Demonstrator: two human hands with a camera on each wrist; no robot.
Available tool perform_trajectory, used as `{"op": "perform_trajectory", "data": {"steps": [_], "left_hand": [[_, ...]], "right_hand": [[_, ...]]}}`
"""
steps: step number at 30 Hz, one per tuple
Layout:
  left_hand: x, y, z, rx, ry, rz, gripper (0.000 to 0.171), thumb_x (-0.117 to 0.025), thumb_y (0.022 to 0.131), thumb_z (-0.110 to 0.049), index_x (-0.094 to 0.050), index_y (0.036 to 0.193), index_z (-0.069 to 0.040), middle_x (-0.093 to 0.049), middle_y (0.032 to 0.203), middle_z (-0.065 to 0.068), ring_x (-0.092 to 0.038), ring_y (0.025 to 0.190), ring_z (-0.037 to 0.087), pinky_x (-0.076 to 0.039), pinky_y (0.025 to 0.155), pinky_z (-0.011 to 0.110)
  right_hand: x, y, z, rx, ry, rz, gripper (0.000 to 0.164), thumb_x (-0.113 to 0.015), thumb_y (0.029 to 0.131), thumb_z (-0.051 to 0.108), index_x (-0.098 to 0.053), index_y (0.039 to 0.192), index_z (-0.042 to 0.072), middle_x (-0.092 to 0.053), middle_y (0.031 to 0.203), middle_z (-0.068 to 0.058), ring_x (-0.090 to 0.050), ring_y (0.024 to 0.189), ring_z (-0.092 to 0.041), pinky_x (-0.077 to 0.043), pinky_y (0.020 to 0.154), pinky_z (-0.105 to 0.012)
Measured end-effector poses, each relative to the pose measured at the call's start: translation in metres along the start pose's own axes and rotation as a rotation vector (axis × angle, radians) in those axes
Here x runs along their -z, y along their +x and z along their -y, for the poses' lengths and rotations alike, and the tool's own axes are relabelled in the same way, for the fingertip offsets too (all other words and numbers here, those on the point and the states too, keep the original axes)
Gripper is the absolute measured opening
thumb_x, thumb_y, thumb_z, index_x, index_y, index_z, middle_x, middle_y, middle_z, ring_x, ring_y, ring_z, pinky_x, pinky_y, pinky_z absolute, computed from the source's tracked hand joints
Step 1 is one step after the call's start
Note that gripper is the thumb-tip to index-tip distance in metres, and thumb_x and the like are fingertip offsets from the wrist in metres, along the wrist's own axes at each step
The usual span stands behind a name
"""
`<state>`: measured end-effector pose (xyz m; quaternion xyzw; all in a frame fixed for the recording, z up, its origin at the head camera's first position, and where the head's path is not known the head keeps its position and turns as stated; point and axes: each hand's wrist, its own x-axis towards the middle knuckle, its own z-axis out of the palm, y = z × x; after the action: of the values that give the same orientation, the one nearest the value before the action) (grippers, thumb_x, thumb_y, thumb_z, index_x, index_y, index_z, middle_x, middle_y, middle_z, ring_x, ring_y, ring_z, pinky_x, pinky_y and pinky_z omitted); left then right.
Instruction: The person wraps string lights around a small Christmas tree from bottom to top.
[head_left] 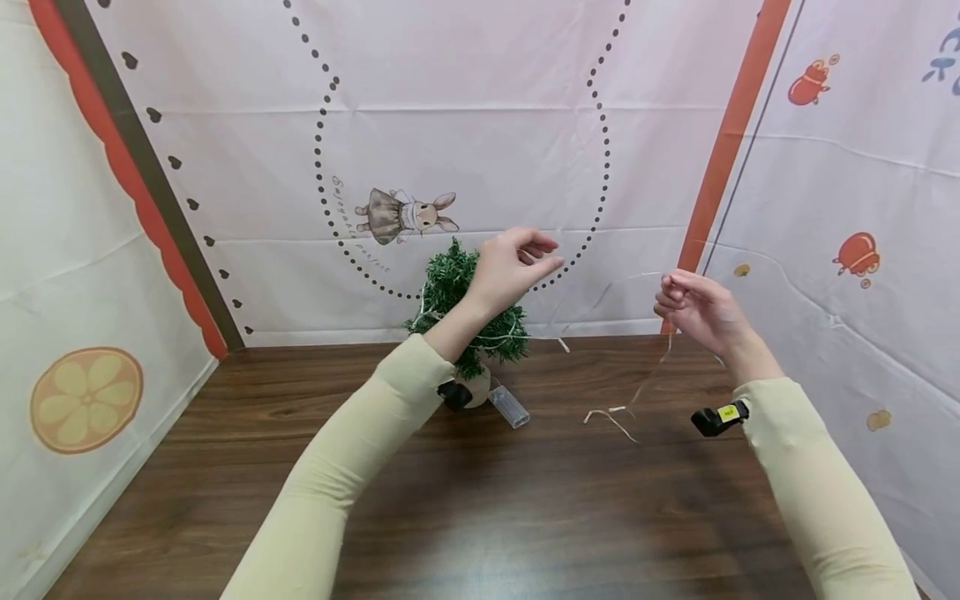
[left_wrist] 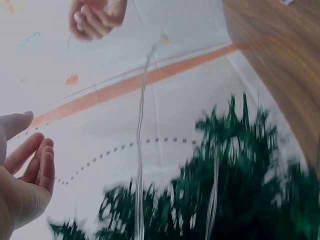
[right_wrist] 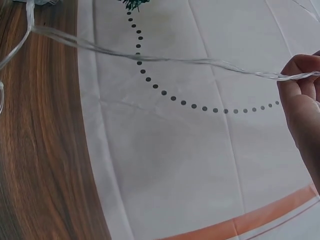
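Observation:
A small green artificial tree [head_left: 450, 279] stands on the table in a pale rounded base [head_left: 476, 388], with thin clear string-light wire wound round its branches. My left hand [head_left: 512, 265] is raised in front of the tree's upper part, thumb and fingers apart. In the left wrist view nothing lies between those fingers [left_wrist: 35, 160]. Off to the right, my right hand [head_left: 701, 310] pinches the string lights' clear wire [right_wrist: 200, 61], which runs taut from the fingers in the right wrist view. Beside the base lies a clear battery box [head_left: 510, 406].
Loose wire with white tabs [head_left: 600, 414] lies on the brown wooden table [head_left: 480, 517] right of the battery box. Another white tab [head_left: 563, 345] hangs near the table's back edge. Printed cloth walls [head_left: 480, 150] enclose the back and sides.

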<state>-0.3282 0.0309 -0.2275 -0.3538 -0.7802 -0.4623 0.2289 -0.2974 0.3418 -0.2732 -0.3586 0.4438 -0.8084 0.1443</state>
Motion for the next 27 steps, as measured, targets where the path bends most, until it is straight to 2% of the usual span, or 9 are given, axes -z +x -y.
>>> {"op": "perform_trajectory", "data": {"steps": [4,9,15,21,27], "left_hand": [[-0.019,0.005,0.001,0.009,-0.031,0.034,0.022,-0.074,0.083,-0.026,-0.071,0.099,-0.011,-0.070,0.096,0.005,-0.063,0.079,0.008,-0.051,0.071,0.016],[-0.037,0.007,0.003,0.041,-0.111,0.116,0.022,-0.074,0.083,-0.024,-0.071,0.100,-0.011,-0.071,0.097,0.006,-0.064,0.078,0.008,-0.051,0.071,0.017],[-0.052,0.005,0.002,0.094,-0.164,0.203,0.025,-0.073,0.084,-0.028,-0.071,0.103,-0.011,-0.072,0.095,0.000,-0.064,0.080,0.007,-0.051,0.072,0.017],[-0.061,0.004,-0.003,0.073,-0.184,0.210,0.016,-0.072,0.085,-0.024,-0.073,0.094,-0.011,-0.072,0.087,0.001,-0.063,0.072,0.007,-0.051,0.066,0.019],[-0.060,0.004,-0.006,0.066,-0.154,0.196,0.013,-0.072,0.085,-0.023,-0.075,0.086,-0.011,-0.069,0.081,0.000,-0.058,0.066,0.008,-0.047,0.060,0.018]], "right_hand": [[-0.002,0.007,-0.002,-0.010,-0.025,0.004,0.043,-0.018,0.103,0.006,-0.059,0.098,-0.005,-0.048,0.074,-0.002,-0.017,0.066,-0.018,-0.016,0.065,-0.029],[-0.006,0.012,-0.005,-0.022,-0.082,-0.029,0.039,-0.024,0.104,0.008,-0.061,0.095,-0.002,-0.050,0.072,0.000,-0.018,0.066,-0.018,-0.016,0.065,-0.029],[-0.009,0.017,-0.010,-0.038,-0.049,-0.002,0.040,-0.023,0.103,0.007,-0.061,0.095,-0.002,-0.052,0.073,0.000,-0.019,0.067,-0.019,-0.022,0.065,-0.028],[-0.013,0.023,-0.015,-0.065,-0.063,-0.022,0.038,-0.026,0.103,0.007,-0.062,0.095,-0.001,-0.052,0.071,0.000,-0.020,0.066,-0.018,-0.023,0.064,-0.027],[-0.014,0.026,-0.018,-0.082,-0.100,-0.023,0.041,-0.023,0.103,0.004,-0.063,0.093,0.000,-0.050,0.069,0.002,-0.019,0.065,-0.017,-0.019,0.063,-0.028]]}}
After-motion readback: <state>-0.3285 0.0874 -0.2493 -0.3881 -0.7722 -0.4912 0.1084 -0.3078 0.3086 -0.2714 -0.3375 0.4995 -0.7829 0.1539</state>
